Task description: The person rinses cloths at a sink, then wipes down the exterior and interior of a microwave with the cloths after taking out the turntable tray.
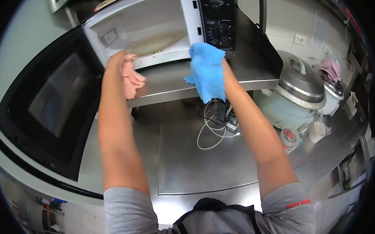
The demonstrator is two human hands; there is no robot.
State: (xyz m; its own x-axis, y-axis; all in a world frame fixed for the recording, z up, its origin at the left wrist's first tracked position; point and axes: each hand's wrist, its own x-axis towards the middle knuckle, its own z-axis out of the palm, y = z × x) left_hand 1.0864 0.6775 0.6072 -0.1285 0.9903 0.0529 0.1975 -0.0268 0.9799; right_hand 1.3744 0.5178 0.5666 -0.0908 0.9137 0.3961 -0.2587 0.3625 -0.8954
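A microwave [189, 23] stands with its door [48, 102] swung out to the left, its glass turntable [155, 44] visible inside. My left hand [117, 60] is closed on a pink cloth [131, 79] by the lower left corner of the opening, and the cloth hangs over the shelf edge. At the lower right of the opening, a blue cloth [207, 72] drapes from my right hand [226, 68]. It covers most of that hand's fingers, which appear to grip it.
Under the steel shelf [169, 82] lies a coiled white cable [205, 133] beside a black adapter. To the right are a large lidded pot [285, 100], a smaller cooker with a purple cloth [330, 70], and a clear cup [288, 135] with red contents.
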